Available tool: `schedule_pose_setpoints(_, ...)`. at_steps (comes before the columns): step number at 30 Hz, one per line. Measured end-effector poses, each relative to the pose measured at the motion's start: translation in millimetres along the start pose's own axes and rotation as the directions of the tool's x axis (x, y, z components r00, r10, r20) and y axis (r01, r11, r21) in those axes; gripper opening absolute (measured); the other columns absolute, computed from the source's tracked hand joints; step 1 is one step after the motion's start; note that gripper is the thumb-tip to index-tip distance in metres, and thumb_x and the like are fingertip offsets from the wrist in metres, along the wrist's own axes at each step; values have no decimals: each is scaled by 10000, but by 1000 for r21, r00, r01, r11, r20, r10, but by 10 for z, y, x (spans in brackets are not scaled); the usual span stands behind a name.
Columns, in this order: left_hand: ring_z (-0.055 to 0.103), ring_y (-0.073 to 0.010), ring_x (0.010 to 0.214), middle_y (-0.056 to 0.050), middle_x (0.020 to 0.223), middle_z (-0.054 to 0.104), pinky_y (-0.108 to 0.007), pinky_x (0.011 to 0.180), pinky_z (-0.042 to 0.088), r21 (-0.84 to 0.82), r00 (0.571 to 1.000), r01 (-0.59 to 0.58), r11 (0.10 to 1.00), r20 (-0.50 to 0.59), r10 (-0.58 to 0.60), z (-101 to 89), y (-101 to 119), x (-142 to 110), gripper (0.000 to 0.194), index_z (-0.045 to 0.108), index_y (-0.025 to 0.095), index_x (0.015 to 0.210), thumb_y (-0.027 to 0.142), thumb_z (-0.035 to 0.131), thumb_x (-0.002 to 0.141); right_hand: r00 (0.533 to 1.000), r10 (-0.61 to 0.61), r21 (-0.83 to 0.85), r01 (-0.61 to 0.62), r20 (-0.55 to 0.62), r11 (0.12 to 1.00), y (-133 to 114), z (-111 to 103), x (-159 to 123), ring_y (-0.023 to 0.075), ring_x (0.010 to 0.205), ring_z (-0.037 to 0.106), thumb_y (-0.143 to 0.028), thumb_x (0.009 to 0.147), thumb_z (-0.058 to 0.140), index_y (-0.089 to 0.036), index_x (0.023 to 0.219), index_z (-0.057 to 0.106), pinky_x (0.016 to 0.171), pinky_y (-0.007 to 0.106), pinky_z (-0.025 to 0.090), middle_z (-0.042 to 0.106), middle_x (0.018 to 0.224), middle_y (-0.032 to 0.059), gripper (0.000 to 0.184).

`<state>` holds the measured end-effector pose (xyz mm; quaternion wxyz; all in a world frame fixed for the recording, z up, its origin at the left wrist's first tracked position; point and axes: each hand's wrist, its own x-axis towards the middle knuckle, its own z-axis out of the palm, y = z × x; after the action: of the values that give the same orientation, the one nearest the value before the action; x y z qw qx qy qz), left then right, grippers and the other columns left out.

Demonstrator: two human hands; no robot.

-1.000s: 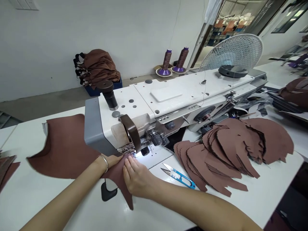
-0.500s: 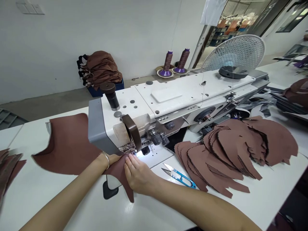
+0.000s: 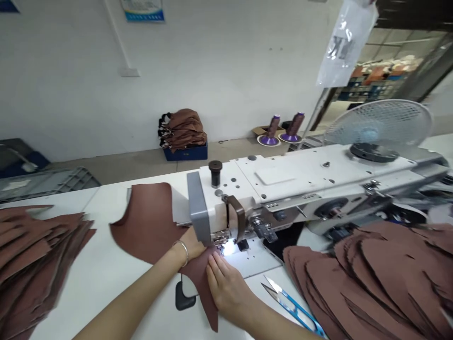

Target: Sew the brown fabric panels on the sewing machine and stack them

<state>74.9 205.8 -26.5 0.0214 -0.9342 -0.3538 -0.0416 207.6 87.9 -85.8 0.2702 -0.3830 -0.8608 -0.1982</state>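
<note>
Brown panel [image 3: 150,222] lies under right hand [image 3: 228,290], fingers extended together, and left hand [image 3: 193,244], whose grip is unclear.

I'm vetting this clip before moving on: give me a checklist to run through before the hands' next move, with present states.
1. Left hand on the brown piece: ok.
2. Right hand on the same piece: ok.
3. Fingers clear of the needle: cannot tell; the needle is indistinct.
4. Light on at the sewing machine: ok.
5. Snips off the piece: ok, lying to its right.
6. Piece fully flat: not ok; its left edge looks curled.
</note>
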Motion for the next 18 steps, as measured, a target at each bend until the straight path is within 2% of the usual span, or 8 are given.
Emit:
schedule_pose_setpoints(3, 512, -163, 1177, -38, 1104, 683, -298, 1039, 358, 25, 999, -48, 999, 5, 48, -54, 54, -14, 327, 687, 207, 971, 118, 383, 892, 998, -2, 0, 2, -60, 1000, -14, 63, -56, 329, 1100, 579, -82, 813, 460, -3, 1025, 636, 889, 462, 518, 640, 1105, 224, 287)
schedule_pose_setpoints(5, 475, -152, 1226, -45, 1170, 654, -291, 1077, 332, 22, 999, -47, 999, -20, 48, -9, 87, -138, 337, 653, 196, 1082, 119, 375, 907, 998, -16, -10, 15, -68, 1000, -6, 118, -95, 310, 1121, 569, -95, 817, 472, -18, 1063, 623, 917, 446, 502, 633, 1134, 207, 299)
schedule_pose_setpoints(7, 470, -170, 1242, -63, 1232, 618, -329, 1094, 341, 8, 998, 13, 1000, -57, -12, 92, 131, -373, 344, 600, 201, 1187, 153, 394, 916, 997, -24, -26, 22, -76, 999, 10, 178, -127, 293, 1135, 561, -128, 823, 491, -32, 1093, 610, 938, 430, 490, 624, 1162, 194, 310)
schedule_pose_setpoints(9, 475, -216, 1251, -94, 1299, 568, -395, 1072, 389, 26, 988, 147, 989, -52, -145, 212, 185, -687, 372, 580, 216, 1226, 150, 415, 900, 997, -29, -31, 27, -77, 999, 27, 234, -149, 289, 1138, 559, -196, 830, 510, -43, 1101, 608, 939, 414, 492, 618, 1180, 187, 327)
schedule_pose_setpoints(11, 462, -287, 1264, -143, 1355, 506, -471, 1021, 435, 92, 959, 281, 955, 24, -284, 307, 239, -1012, 425, 565, 220, 1259, 123, 412, 874, 996, -21, -28, 19, -81, 999, 41, 277, -156, 290, 1142, 556, -231, 830, 507, -55, 1101, 612, 935, 408, 495, 620, 1180, 181, 339)
schedule_pose_setpoints(14, 476, -374, 1231, -219, 1334, 499, -528, 923, 480, 164, 898, 368, 915, 191, -395, 362, 300, -1344, 526, 469, 238, 1347, 117, 425, 837, 992, -15, -41, 10, -124, 999, 49, 317, -153, 282, 1137, 561, -202, 846, 470, -74, 1104, 613, 945, 408, 484, 634, 1158, 169, 321)
schedule_pose_setpoints(16, 513, -391, 1186, -246, 1306, 514, -541, 883, 485, 194, 873, 381, 904, 246, -421, 346, 323, -1396, 595, 395, 286, 1380, 87, 407, 820, 987, -22, -55, 14, -156, 998, 51, 342, -148, 273, 1118, 574, -190, 863, 450, -82, 1095, 616, 960, 408, 471, 647, 1135, 160, 305)
schedule_pose_setpoints(18, 543, -386, 1153, -259, 1281, 530, -555, 880, 471, 217, 864, 394, 893, 244, -440, 304, 321, -1328, 616, 361, 320, 1385, 69, 372, 823, 986, -33, -69, 22, -163, 997, 55, 368, -139, 264, 1095, 591, -195, 880, 447, -86, 1081, 622, 970, 398, 467, 656, 1114, 153, 288)
